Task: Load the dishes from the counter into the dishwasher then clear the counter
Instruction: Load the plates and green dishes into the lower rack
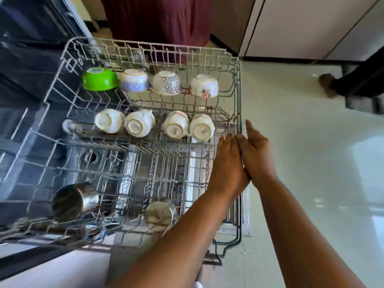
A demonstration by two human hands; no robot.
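The grey wire dishwasher rack [239, 84] is pulled out below me. A green bowl [99, 79] and three patterned white bowls [166, 82] lie upside down along its far row. Several white cups [137, 123] lie in the row nearer me. Two steel cups [75, 199] [159, 213] lie near the front. My left hand [227, 163] and my right hand [256, 150] lie side by side with straight fingers against the rack's right rim, holding nothing.
The dark dishwasher body [27, 65] stands at the left. Pale glossy floor [301, 152] spreads to the right. White cabinets [301, 28] run along the back. Someone in a maroon garment [158, 21] stands behind the rack, and another person's foot [328, 84] shows at the right.
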